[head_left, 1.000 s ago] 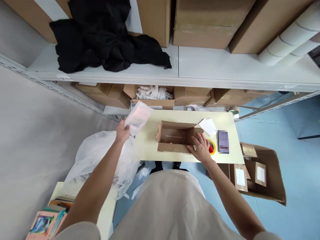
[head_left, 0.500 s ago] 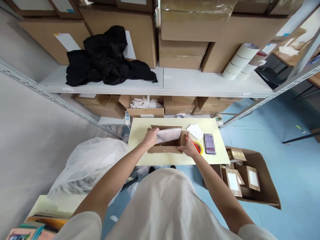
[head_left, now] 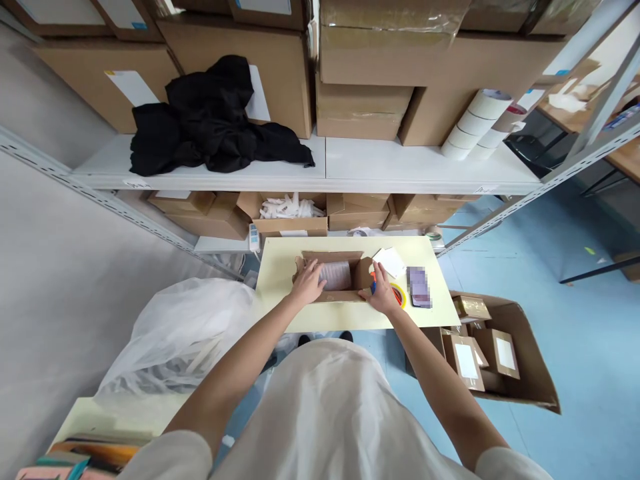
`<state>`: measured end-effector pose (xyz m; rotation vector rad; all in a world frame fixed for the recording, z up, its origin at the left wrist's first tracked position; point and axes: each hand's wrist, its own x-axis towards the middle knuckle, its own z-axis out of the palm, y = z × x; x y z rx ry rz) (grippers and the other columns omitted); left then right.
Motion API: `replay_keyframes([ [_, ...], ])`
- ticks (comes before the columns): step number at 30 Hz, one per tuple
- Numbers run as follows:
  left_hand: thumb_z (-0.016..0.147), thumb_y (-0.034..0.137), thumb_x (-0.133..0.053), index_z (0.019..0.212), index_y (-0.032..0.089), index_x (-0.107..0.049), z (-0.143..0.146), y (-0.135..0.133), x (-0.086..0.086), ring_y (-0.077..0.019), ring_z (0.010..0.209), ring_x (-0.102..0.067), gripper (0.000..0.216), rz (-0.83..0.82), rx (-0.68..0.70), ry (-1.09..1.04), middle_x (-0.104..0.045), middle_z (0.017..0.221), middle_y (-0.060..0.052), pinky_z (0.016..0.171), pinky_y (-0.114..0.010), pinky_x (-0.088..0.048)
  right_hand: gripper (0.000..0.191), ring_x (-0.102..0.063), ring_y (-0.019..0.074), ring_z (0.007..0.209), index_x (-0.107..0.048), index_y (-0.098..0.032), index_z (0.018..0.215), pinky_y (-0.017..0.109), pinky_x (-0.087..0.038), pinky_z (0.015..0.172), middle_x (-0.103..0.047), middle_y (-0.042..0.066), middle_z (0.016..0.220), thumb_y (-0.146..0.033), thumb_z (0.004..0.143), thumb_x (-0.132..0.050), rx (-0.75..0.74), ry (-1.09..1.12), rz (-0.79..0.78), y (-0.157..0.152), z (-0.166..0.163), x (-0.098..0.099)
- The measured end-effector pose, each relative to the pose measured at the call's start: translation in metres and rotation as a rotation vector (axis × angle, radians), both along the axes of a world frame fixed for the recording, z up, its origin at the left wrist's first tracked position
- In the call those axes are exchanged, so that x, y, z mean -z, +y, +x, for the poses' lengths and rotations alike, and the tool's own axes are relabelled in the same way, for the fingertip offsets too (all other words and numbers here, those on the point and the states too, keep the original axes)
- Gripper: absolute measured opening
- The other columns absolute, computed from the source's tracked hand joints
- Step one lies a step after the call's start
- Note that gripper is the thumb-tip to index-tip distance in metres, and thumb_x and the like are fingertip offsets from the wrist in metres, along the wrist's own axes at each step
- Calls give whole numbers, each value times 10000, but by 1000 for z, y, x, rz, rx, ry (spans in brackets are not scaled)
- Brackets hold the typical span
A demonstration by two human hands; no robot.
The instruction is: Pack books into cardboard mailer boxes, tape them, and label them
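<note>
A small open cardboard box (head_left: 360,275) sits on the pale yellow table in front of me. Inside lies a bundle in translucent bubble wrap (head_left: 336,275). My left hand (head_left: 307,285) reaches over the box's left end, fingers stretched out and touching the wrapped bundle. At the right end, my right hand (head_left: 381,293) grips the box's side near its front corner. A yellow tape roll (head_left: 400,295) lies beside my right hand, along with a red and blue object, partly covered, whose kind I cannot make out.
White cards (head_left: 391,261) and a phone-like object (head_left: 419,287), blurred out, lie on the table's right side. A large carton (head_left: 535,360) of packed boxes stands at right. Shelving (head_left: 280,179) rises behind, and a translucent plastic bag (head_left: 175,320) bulges at left.
The wrapped bundle has gone down from the box's top into it. My left hand has shifted slightly right and let go of the bundle's end. My right hand stays at the box's right end.
</note>
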<state>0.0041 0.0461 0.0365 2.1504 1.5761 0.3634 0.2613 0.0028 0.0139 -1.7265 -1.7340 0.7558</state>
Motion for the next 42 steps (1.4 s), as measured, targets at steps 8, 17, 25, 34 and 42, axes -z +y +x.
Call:
replay_keyframes([
  [8,725,486,-657,1462,181,-174,-76,-33,24,-302,1359,-319,933,-89,-127,-359,-325,1471,-197,1077,-467,-318,656,-387,239,1331,-230,-218,1461,446,-382,1056,-349,113,1480,-455,881,-426,-4,407,-185,3,14,11],
  [17,687,332,-701,1324,158,-479,-62,-24,26,-303,1408,-180,697,-106,278,-205,-329,1478,-154,1114,-482,-260,773,-316,264,1369,-390,-305,1392,446,-353,1071,-186,19,1541,-174,670,-630,-534,-162,-264,18,21,-12],
  [25,740,294,-621,1107,135,-573,-51,-26,53,-236,1109,-586,403,-147,-356,-621,-620,1169,-151,909,-394,-509,265,-517,250,1216,-680,-201,1007,429,-443,993,-488,91,1384,-298,843,-497,-322,19,-135,14,16,2],
  [34,799,167,-476,1173,160,-551,-26,-18,43,-266,1207,-480,382,98,-260,-156,-537,1227,-144,1055,-429,-380,1014,-358,254,1341,52,-263,1478,457,-369,1052,-107,130,1549,-129,690,-572,-210,57,-65,48,9,14],
  [42,728,107,-510,1139,185,-547,-19,-20,40,-247,1084,-542,420,44,-274,-139,-528,1164,-124,990,-434,-433,720,-439,227,1274,-246,-190,1424,414,-364,1059,-383,132,1428,-154,759,-520,-424,-54,-16,62,17,9],
])
